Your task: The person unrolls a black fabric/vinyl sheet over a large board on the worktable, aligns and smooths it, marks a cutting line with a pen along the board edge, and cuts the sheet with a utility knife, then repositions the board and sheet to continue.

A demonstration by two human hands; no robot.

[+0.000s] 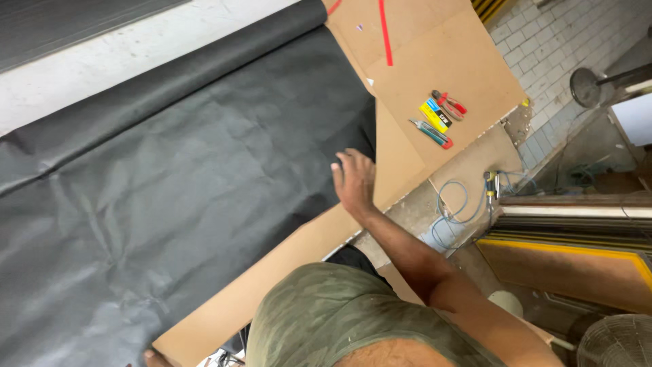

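From the head camera, a large sheet of black fabric [170, 183] covers most of the left and centre of the frame, spread over a brown board tabletop [435, 75] with creases running across it. Its right edge runs down from the top centre to the middle of the frame, then slants to the lower left.

The right hand [354, 178] lies flat at the centre of the frame, on the fabric's right edge where black cloth meets bare board; its grip is wide, fingers spread and pressing down, holding nothing. The forearm runs from it to the lower right.

The left hand [155, 357] shows only as a sliver at the bottom edge, lower left, at the fabric's lower corner; I cannot tell how its grip stands.

On the bare board, upper right of centre, lie red-handled pliers [449, 105], a yellow box [435, 114] and a utility knife [432, 133], close together and well apart from the right hand. A red tape strip [386, 34] crosses the board at the top. A blue hose [456, 204] coils on the floor at right.
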